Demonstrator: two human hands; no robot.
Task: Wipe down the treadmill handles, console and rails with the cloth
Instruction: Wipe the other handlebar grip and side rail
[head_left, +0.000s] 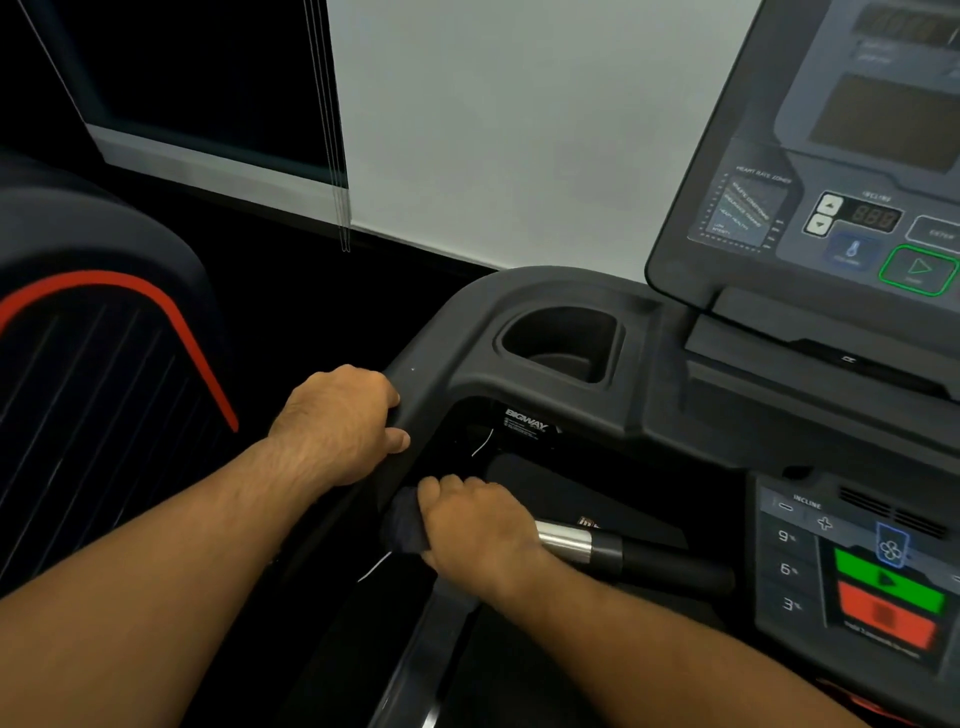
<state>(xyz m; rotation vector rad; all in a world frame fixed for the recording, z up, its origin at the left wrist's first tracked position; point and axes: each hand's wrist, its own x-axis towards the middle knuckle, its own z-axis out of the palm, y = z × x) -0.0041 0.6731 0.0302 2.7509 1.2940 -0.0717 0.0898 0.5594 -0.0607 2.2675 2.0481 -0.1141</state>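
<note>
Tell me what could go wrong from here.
The right hand holds the cloth on the grip bar, near the green start button; a slip might press it.
The cloth is bunched, so the chrome sensor may get partial contact.
The left hand covers part of the side handle, which might go unwiped.

At the left we see another machine (104, 364), dark with a red stripe (197, 364). Behind it is a dark window (197, 78) with thin cords (335, 156) hanging, beside a white wall (493, 130).

Both bare forearms forward, left hand (340, 423) and right hand (478, 525) palm-down, fingers (441, 488) curled.
</note>
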